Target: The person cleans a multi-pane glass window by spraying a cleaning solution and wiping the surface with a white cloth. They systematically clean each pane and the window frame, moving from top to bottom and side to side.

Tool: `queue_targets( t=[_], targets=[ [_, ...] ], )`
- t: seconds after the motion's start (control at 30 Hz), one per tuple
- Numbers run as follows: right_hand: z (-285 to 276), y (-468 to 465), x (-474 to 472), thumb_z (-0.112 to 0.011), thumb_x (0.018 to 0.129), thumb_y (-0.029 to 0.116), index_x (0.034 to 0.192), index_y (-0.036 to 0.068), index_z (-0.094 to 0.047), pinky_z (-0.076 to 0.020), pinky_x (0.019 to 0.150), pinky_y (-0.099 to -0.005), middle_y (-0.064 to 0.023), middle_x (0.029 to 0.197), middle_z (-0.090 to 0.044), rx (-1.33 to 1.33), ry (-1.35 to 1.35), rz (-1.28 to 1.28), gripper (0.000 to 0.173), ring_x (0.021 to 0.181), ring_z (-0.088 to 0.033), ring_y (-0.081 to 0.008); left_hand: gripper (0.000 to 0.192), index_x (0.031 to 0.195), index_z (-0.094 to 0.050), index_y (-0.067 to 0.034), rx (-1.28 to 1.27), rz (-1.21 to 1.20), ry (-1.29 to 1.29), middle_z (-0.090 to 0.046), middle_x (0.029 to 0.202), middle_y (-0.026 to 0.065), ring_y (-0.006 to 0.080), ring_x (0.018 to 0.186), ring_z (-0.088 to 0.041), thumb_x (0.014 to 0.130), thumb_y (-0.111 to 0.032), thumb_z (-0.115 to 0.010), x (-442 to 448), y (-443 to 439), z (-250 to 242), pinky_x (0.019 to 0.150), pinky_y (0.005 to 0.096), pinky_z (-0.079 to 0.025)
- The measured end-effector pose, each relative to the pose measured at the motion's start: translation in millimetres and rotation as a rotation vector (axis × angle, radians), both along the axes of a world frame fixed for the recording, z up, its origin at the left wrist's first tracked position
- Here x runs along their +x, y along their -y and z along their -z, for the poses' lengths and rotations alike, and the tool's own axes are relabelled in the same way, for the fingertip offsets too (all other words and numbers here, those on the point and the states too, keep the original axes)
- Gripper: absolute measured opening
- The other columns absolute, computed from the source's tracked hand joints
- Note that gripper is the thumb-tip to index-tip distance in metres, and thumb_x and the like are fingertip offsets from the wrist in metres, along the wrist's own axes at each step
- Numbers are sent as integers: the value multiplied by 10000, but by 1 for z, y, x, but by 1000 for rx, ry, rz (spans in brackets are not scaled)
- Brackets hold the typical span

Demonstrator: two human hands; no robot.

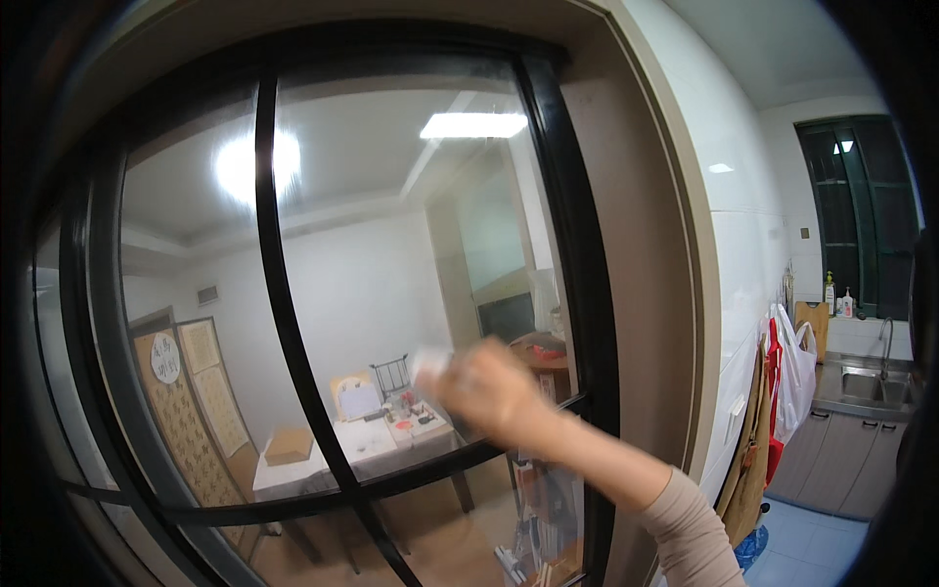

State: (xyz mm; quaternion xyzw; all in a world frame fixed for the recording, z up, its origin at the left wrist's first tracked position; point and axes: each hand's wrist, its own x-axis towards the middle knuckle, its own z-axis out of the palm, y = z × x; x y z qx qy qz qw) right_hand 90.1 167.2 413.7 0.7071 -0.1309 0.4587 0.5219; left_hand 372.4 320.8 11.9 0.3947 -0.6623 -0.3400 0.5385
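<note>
My right hand [488,389] is raised in front of a glass pane [352,293], blurred by motion. Its fingers are closed around a small white wad [431,367], perhaps tissue or cloth; the blur hides which. The wad appears to be at the glass, though contact cannot be made out. A black-framed glass door [273,220] holds the pane, with a dark crossbar [433,466] below my wrist. Hazy streaks and light reflections show on the glass. My left hand is out of view.
Behind the glass stands a table [293,469] bearing a cardboard box [288,446] and small items. To the right are the door jamb [631,220], hanging bags [792,374], a brown apron-like cloth [744,455], and a steel sink [873,387] beneath a window [858,213].
</note>
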Motion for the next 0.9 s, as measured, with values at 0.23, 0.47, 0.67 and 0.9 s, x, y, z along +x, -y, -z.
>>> queue_targets(
  t=[0.23,0.47,0.67,0.9],
  targets=[
    [-11,-10,-62,-666,714,-63,1130,59,-660,-464,529,-304,-75,800,-500,-9,267,194,434,669,-522,-192,422,1228,-550,10,-181,-2,100,-562,1240,151,232,1101,-560,822,-53,-644,-9,22,-51,906,341,-460],
    [-114,4,-75,-559,768,-83,1090,-77,-516,-517,647,-345,-145,913,-469,-200,512,449,326,817,-554,-277,433,1242,-538,9,-278,-22,163,-546,1252,161,241,1105,-556,828,-62,-642,-20,38,-84,911,349,-457],
    [-198,19,-72,-517,802,-97,1025,-51,-549,-495,725,-405,-183,915,-506,-277,612,384,230,825,-565,-332,442,1254,-528,8,-323,-40,190,-532,1262,169,248,1109,-553,833,-70,-639,-24,55,-94,916,355,-455],
    [-264,27,-63,-504,778,-118,958,-51,-574,-496,781,-408,-193,949,-534,-290,681,413,204,890,-564,-343,453,1267,-516,7,-332,-73,209,-517,1274,179,257,1113,-550,839,-80,-637,-29,72,-96,921,363,-452]
  ],
)
